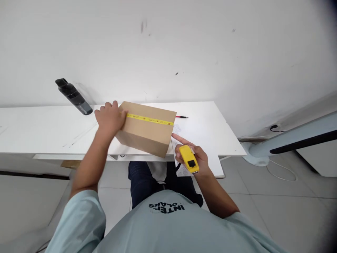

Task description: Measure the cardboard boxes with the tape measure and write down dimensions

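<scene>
A brown cardboard box (146,131) with a strip of yellow printed tape (150,119) along its top sits tilted near the front of the white table. My left hand (111,117) grips its left end, thumb on the top by the strip and fingers over the far corner. In my right hand (193,156) is a yellow tape measure (188,158), closed in the palm, with no blade seen drawn out. The index finger of that hand stretches to the box's near right corner. The box's underside is hidden.
White paper sheets (202,140) lie right of the box and overhang the table's front edge. A red and black pencil or pen (182,116) rests behind them. On the left, a black bottle (75,97) stands by the wall. A pale post (295,137) rises at the right.
</scene>
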